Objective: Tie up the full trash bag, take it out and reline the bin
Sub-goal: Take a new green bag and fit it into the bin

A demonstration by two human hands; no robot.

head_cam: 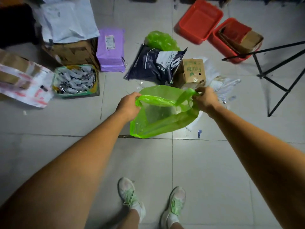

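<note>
Left fingers: the left hand (128, 103) is clenched round one handle loop of the green liner bag (163, 113), knuckles up, so the fingers themselves are mostly hidden under the plastic.
Right fingers: the right hand (205, 99) is pinched shut on the other handle, which is twisted into a thin strap right at the grip.
Bag mouth: pulled open between the two hands, rim stretched flat-ish, looks empty and see-through inside.
Where the bag is: hanging in the air in front of the person, above the tiled floor (148, 162), with something pale and round just behind its right edge, probably the bin (197, 120), but it's mostly covered so can't say for sure.
Step in hand: looks like the reline part, spreading a fresh liner.
Other green bag (160, 40): a bunched-up one sits on the floor well beyond the liner, behind a dark mailer pouch (153, 65); likely the full one, can't tell if it's knotted.
Next move: probably needs the mouth kept wide, lowered over the bin and the rim folded around its edge.
Bag look: thin, glossy, crinkly, bright lime; would tear or slip easily if yanked.
</note>
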